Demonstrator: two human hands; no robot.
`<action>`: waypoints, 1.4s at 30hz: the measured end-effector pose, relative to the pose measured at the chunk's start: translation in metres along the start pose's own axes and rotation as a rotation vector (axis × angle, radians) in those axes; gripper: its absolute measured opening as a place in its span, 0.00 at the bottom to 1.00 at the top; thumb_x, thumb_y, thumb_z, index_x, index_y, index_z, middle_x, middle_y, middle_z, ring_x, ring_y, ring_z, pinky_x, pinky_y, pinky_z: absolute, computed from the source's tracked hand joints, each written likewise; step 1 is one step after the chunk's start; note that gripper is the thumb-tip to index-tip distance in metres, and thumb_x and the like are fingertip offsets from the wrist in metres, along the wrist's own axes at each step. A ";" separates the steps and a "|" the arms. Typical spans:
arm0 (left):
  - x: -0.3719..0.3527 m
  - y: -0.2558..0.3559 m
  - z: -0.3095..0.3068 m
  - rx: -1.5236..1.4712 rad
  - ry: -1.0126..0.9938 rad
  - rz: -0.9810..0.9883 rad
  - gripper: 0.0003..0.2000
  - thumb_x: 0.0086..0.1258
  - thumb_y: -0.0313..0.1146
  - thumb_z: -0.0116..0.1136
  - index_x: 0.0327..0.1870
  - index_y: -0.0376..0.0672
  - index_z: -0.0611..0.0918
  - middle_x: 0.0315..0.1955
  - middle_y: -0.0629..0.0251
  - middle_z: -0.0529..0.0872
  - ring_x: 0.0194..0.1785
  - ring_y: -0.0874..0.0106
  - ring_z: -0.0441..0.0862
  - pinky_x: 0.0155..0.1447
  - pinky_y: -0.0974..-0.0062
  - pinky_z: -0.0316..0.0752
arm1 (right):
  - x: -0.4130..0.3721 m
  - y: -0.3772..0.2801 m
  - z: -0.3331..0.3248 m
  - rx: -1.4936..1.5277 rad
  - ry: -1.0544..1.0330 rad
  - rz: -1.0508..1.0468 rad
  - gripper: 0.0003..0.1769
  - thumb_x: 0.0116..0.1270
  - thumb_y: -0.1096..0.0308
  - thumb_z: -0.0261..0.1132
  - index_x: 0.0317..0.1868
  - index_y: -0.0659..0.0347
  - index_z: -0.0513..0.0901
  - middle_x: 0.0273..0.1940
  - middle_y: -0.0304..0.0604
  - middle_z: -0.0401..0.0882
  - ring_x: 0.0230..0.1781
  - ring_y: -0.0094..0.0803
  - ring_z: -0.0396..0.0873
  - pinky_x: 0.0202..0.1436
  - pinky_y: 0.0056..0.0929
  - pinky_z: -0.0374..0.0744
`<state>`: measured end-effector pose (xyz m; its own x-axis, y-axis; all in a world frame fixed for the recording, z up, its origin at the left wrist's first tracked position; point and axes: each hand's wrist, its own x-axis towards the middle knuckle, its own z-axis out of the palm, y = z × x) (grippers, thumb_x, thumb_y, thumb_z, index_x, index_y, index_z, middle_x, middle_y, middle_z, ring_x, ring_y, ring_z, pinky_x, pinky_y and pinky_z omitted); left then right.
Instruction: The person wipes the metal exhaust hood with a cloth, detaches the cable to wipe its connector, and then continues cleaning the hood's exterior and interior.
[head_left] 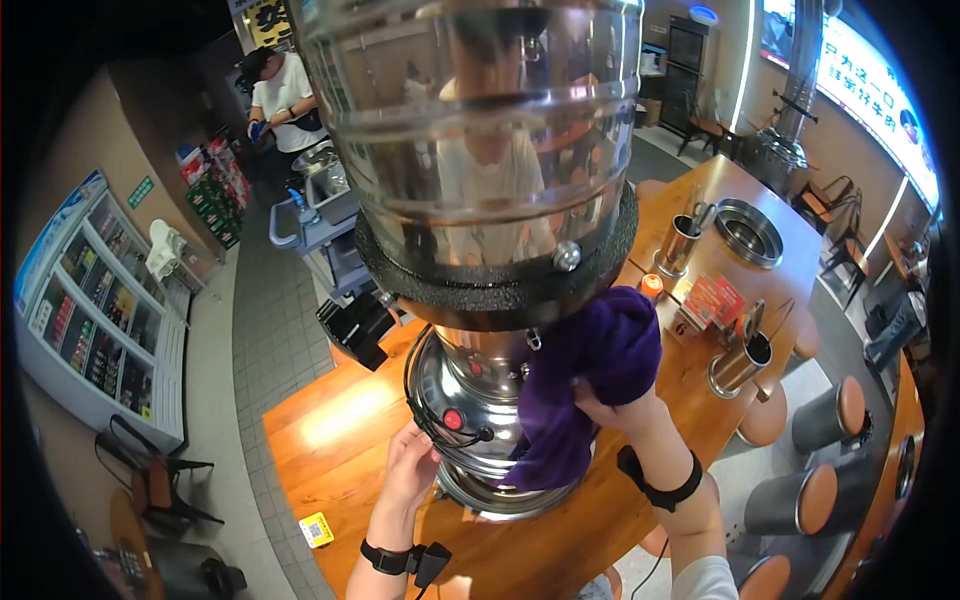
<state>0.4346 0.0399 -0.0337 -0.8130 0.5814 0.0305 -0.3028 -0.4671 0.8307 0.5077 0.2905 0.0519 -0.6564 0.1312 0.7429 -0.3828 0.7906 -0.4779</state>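
A tall shiny metal appliance with a pipe-like column [490, 130], a wide black collar [480, 295] and a round chrome base [440, 375] stands on the wooden table. My right hand [620, 408] grips a purple cloth [600, 345], which is bunched below the collar and hangs over the right side of the base. At the base's lower left edge is my left hand [408, 458], its fingers curled close to a black cable [410, 385]. What those fingers hold, if anything, is hidden. A red button [453, 419] shows on the base.
On the wooden table [340, 440] are a metal utensil cup [678, 245], another cup [740, 362], a round inset pot [748, 234] and a red card stand [712, 300]. Stools [800, 500] line the right. A grey cart [315, 235] and a person [283, 95] are behind.
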 end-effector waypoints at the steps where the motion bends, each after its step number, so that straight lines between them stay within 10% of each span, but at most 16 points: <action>1: -0.001 -0.004 -0.003 -0.014 -0.022 0.002 0.12 0.63 0.33 0.52 0.44 0.35 0.75 0.31 0.71 0.78 0.28 0.82 0.65 0.36 0.85 0.62 | -0.001 0.000 0.002 0.087 0.036 0.041 0.32 0.41 0.67 0.71 0.49 0.64 0.73 0.46 0.47 0.72 0.49 0.44 0.71 0.53 0.37 0.69; 11: -0.017 -0.005 0.008 0.001 0.014 -0.027 0.10 0.62 0.33 0.49 0.41 0.38 0.75 0.25 0.73 0.74 0.27 0.83 0.66 0.36 0.84 0.62 | 0.031 -0.026 -0.011 0.375 0.173 -0.200 0.31 0.45 0.68 0.70 0.52 0.66 0.72 0.47 0.48 0.75 0.49 0.40 0.74 0.58 0.34 0.67; 14: -0.017 -0.003 0.011 0.014 0.035 0.000 0.11 0.62 0.33 0.49 0.41 0.38 0.75 0.24 0.73 0.73 0.27 0.83 0.66 0.36 0.83 0.62 | 0.034 -0.051 -0.022 0.273 0.151 -0.071 0.28 0.41 0.61 0.74 0.42 0.64 0.76 0.36 0.45 0.78 0.32 0.38 0.79 0.36 0.31 0.77; 15: -0.016 -0.002 0.013 0.018 0.034 0.002 0.11 0.62 0.33 0.49 0.41 0.38 0.75 0.24 0.73 0.73 0.27 0.83 0.66 0.36 0.83 0.62 | 0.028 -0.052 -0.013 0.229 0.173 -0.143 0.23 0.43 0.64 0.69 0.43 0.60 0.79 0.39 0.44 0.78 0.44 0.44 0.73 0.55 0.40 0.67; 19: -0.011 -0.002 0.013 0.048 0.054 -0.001 0.11 0.62 0.33 0.50 0.42 0.39 0.75 0.24 0.75 0.72 0.27 0.83 0.65 0.35 0.84 0.61 | 0.031 -0.048 -0.014 0.117 0.143 -0.478 0.23 0.45 0.64 0.68 0.42 0.67 0.76 0.42 0.48 0.76 0.42 0.43 0.75 0.46 0.34 0.75; 21: -0.008 -0.003 0.007 0.051 0.016 0.016 0.11 0.62 0.34 0.50 0.42 0.39 0.75 0.24 0.75 0.72 0.27 0.83 0.65 0.35 0.84 0.61 | 0.031 -0.053 -0.020 0.228 0.326 -0.251 0.18 0.37 0.68 0.71 0.33 0.62 0.80 0.34 0.43 0.79 0.30 0.41 0.78 0.36 0.32 0.77; 23: -0.007 -0.009 0.000 -0.011 -0.051 0.010 0.11 0.63 0.33 0.50 0.43 0.39 0.75 0.25 0.75 0.73 0.27 0.83 0.65 0.35 0.85 0.61 | 0.016 -0.048 -0.023 0.265 0.271 0.081 0.20 0.43 0.67 0.69 0.39 0.63 0.78 0.39 0.45 0.79 0.40 0.41 0.78 0.47 0.33 0.75; 27: -0.007 -0.011 -0.001 -0.043 -0.071 -0.004 0.12 0.64 0.34 0.52 0.43 0.37 0.76 0.26 0.76 0.73 0.28 0.83 0.65 0.36 0.84 0.62 | 0.020 -0.037 -0.032 0.210 0.195 0.081 0.25 0.41 0.66 0.70 0.44 0.61 0.76 0.40 0.45 0.78 0.44 0.42 0.75 0.55 0.37 0.69; 29: -0.009 -0.014 -0.001 -0.051 -0.042 -0.008 0.12 0.64 0.34 0.52 0.44 0.37 0.76 0.28 0.75 0.75 0.29 0.83 0.65 0.37 0.84 0.62 | 0.031 -0.050 -0.051 -0.207 0.155 -0.147 0.25 0.43 0.66 0.69 0.45 0.60 0.77 0.44 0.46 0.77 0.47 0.43 0.74 0.56 0.38 0.68; 31: -0.007 -0.016 -0.004 -0.091 -0.041 -0.035 0.11 0.64 0.33 0.52 0.45 0.37 0.76 0.31 0.75 0.76 0.29 0.83 0.65 0.37 0.85 0.62 | 0.043 -0.053 -0.061 0.157 0.093 -0.015 0.23 0.49 0.68 0.65 0.49 0.60 0.75 0.52 0.43 0.74 0.55 0.35 0.71 0.65 0.37 0.60; 34: -0.010 -0.012 0.000 -0.088 -0.037 -0.049 0.12 0.65 0.32 0.52 0.47 0.37 0.75 0.35 0.74 0.78 0.31 0.84 0.66 0.38 0.85 0.62 | 0.098 -0.077 -0.097 -0.144 0.472 -0.305 0.20 0.64 0.75 0.55 0.56 0.70 0.67 0.44 0.49 0.77 0.33 0.36 0.81 0.35 0.27 0.80; 37: -0.008 -0.012 -0.002 -0.090 -0.093 -0.053 0.13 0.65 0.30 0.51 0.49 0.38 0.75 0.39 0.73 0.79 0.34 0.84 0.68 0.38 0.85 0.63 | 0.152 -0.114 -0.102 0.043 0.466 -0.527 0.13 0.60 0.79 0.59 0.47 0.71 0.76 0.44 0.45 0.79 0.41 0.28 0.79 0.51 0.24 0.74; 42: -0.009 -0.005 0.015 -0.081 -0.098 -0.035 0.12 0.67 0.29 0.48 0.49 0.38 0.75 0.40 0.73 0.79 0.34 0.84 0.67 0.39 0.85 0.62 | 0.155 -0.136 -0.073 -0.343 0.333 -0.728 0.19 0.41 0.67 0.72 0.37 0.61 0.81 0.33 0.42 0.81 0.32 0.36 0.80 0.40 0.32 0.76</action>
<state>0.4511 0.0472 -0.0294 -0.7499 0.6588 0.0594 -0.3730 -0.4953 0.7846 0.5054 0.2469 0.2662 -0.0800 -0.3518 0.9326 -0.3811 0.8754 0.2975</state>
